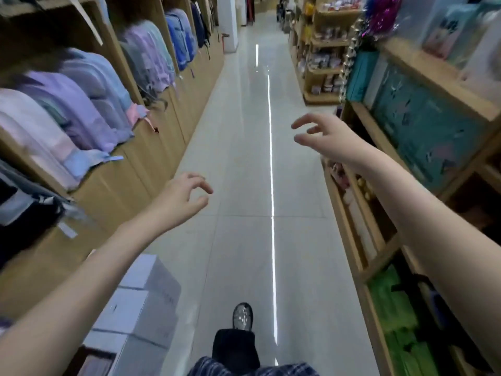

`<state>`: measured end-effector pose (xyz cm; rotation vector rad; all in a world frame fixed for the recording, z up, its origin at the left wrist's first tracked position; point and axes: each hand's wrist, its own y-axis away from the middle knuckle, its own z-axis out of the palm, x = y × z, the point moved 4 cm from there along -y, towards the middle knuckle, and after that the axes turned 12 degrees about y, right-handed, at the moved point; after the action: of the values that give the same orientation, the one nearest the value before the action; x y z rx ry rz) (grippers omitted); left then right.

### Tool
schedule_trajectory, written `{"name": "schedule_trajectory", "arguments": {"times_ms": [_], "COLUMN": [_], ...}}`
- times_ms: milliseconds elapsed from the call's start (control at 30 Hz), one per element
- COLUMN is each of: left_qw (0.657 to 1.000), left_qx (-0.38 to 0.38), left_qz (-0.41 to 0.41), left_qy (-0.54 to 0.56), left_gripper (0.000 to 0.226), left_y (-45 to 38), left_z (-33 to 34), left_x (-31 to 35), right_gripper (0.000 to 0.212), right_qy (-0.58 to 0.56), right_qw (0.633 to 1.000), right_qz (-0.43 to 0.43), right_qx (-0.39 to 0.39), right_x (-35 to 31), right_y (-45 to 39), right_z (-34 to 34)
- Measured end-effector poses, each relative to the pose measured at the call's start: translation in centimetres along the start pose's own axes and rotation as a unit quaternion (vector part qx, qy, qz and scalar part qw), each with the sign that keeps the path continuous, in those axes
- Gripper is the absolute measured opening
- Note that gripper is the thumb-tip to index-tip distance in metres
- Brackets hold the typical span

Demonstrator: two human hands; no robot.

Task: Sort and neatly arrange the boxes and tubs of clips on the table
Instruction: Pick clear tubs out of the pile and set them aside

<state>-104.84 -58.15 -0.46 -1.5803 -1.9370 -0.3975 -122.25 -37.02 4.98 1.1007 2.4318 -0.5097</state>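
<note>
Both hands are held out empty above the tiled floor, the left hand and right hand loosely curled.

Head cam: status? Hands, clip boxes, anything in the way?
Left hand and right hand both empty, fingers loosely curled, raised over the aisle floor. No table or clip tubs in view. White boxes stacked low left; path ahead open.
</note>
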Motion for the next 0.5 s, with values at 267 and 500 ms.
{"name": "schedule_trajectory", "arguments": {"times_ms": [267,500], "left_qw": [0.952,0.992], "left_qx": [0.078,-0.033], "left_qz": [-0.117,-0.004], "left_qy": [0.271,0.118], "left_gripper": [0.016,0.012], "left_y": [-30.2,-53.3], "left_z": [-1.7,6.9], "left_x": [-6.2,-8.8], "right_gripper": [0.028,0.021], "right_qy": [-0.391,-0.172], "right_qw": [0.868,0.944], "right_qz": [0.275,0.267], "right_qx": [0.136,0.088], "right_x": [12.4,24.0], "right_y": [-22.8,-41.7], "right_z": [-3.0,-0.2]}}
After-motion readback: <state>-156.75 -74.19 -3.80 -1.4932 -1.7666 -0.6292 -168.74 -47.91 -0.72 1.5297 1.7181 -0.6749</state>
